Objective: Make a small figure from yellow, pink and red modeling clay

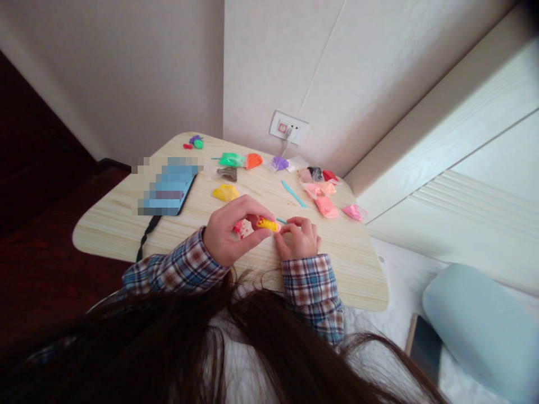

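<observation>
My left hand (231, 227) pinches a small yellow clay piece (268, 224) with red and pale pink parts between thumb and fingertips, above the table. Beside it, my right hand (300, 238) is closed with bent fingers around a thin blue modelling tool (281, 221); most of the tool is hidden by the fingers. The right fingertips come close to the pink end of the clay piece; whether they touch it I cannot tell. Behind the left hand, a reddish-pink scrap (240, 228) shows partly on the table.
The wood-grain table (113, 224) bears a phone (170, 188) with a black strap, a yellow clay packet (226, 193), a green packet (231, 160), several pink packets (326, 206) and a flat blue clay knife (293, 193). Small purple-green pieces (197, 142) lie far left. A plugged wall socket (289, 128) is behind.
</observation>
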`<action>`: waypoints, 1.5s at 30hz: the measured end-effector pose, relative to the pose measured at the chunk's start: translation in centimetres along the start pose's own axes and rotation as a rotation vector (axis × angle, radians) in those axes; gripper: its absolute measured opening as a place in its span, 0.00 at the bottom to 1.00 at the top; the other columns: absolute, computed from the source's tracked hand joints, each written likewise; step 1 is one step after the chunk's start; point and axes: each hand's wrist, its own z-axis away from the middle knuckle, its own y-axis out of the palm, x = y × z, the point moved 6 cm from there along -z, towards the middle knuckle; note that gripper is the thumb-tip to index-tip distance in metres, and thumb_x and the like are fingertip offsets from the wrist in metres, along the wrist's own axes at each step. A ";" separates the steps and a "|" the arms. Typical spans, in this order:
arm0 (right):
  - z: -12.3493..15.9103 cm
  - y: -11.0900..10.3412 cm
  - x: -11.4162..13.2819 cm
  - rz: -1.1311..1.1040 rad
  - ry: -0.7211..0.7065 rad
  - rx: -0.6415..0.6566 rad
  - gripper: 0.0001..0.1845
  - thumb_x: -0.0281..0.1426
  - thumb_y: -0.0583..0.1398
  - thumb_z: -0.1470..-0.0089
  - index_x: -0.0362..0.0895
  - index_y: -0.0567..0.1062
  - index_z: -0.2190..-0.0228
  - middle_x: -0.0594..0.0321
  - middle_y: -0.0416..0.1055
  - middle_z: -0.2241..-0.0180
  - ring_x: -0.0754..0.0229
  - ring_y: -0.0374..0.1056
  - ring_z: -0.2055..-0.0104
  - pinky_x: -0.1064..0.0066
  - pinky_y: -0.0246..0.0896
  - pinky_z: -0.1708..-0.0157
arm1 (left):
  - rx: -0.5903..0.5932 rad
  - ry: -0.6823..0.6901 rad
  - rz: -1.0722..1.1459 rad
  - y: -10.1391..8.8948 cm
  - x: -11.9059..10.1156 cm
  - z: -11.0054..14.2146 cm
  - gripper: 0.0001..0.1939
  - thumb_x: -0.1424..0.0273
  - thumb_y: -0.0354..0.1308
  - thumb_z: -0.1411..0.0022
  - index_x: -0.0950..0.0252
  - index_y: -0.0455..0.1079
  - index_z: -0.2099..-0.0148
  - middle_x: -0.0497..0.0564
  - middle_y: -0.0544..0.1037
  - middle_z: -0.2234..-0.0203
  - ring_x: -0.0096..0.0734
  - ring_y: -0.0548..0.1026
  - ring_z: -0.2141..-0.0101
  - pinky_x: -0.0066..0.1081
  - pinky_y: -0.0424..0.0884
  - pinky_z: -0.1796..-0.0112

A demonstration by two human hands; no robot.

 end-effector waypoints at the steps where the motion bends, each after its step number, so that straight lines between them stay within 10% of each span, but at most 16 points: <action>1: -0.1 -0.1 0.1 -0.044 -0.006 0.002 0.04 0.32 0.62 0.55 0.45 0.72 0.77 0.58 0.68 0.62 0.53 0.61 0.60 0.58 0.55 0.62 | 0.001 0.008 -0.002 0.0 -0.1 0.0 0.05 0.72 0.59 0.45 0.67 0.69 0.64 0.51 0.74 0.72 0.26 0.70 0.72 0.27 0.69 0.71; 12: -1.1 -4.2 1.3 -0.584 -0.201 -0.208 0.01 0.29 0.59 0.51 0.46 0.70 0.71 0.58 0.64 0.64 0.55 0.64 0.59 0.57 0.64 0.61 | 0.033 -0.020 -0.045 0.2 0.0 0.0 0.05 0.71 0.59 0.45 0.66 0.69 0.64 0.50 0.74 0.73 0.26 0.71 0.73 0.27 0.69 0.71; 45: 0.2 -6.6 4.5 -0.510 -0.451 -0.345 0.05 0.26 0.60 0.51 0.45 0.70 0.69 0.61 0.63 0.66 0.60 0.64 0.64 0.65 0.64 0.69 | 0.132 0.059 -0.078 0.7 -0.7 -0.2 0.07 0.69 0.59 0.44 0.68 0.69 0.64 0.50 0.75 0.75 0.25 0.72 0.74 0.26 0.70 0.70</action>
